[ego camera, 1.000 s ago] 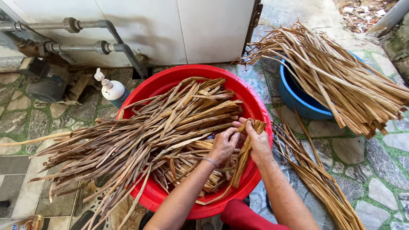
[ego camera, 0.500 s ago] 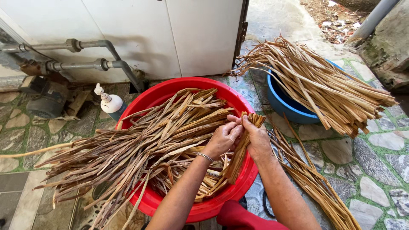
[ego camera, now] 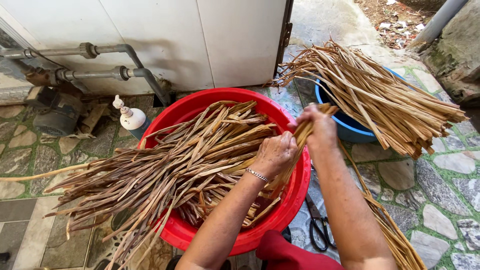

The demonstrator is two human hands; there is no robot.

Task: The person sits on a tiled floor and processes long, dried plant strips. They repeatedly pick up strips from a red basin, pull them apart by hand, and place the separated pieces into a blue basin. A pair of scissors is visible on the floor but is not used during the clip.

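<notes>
1. While both hands are closed on the same small bundle of dried leaf strips (ego camera: 306, 131), the grip needs to stay firm. The right hand (ego camera: 320, 127) is wrapped around the upper end of the bundle, above the right rim of the red basin (ego camera: 292, 200). The left hand (ego camera: 274, 154) is curled around the bundle lower down, just beside the right one.
2. Because the lower ends of these strips go down among the big heap of strips (ego camera: 165, 170) that lies across the basin and hangs over its left rim, it seems wise to draw the bundle along its own length, so that no strip catches and tears.
3. As the strips look dry and stiff, I judge that a slow, even pull is better than a sharp one; a bent strip may crack.
4. If the left hand slides along the bundle, it can comb out loose pieces and keep the ends level.
5. Near the right elbow, black scissors (ego camera: 319, 227) lie on the stone floor (ego camera: 440, 200), between the basin and a long bunch of strips (ego camera: 395, 235); the arm should pass well above them.
6. Since the blue basin (ego camera: 350, 127) behind the right hand already carries a sorted pile (ego camera: 380, 100), the sleeve should not brush it.
</notes>
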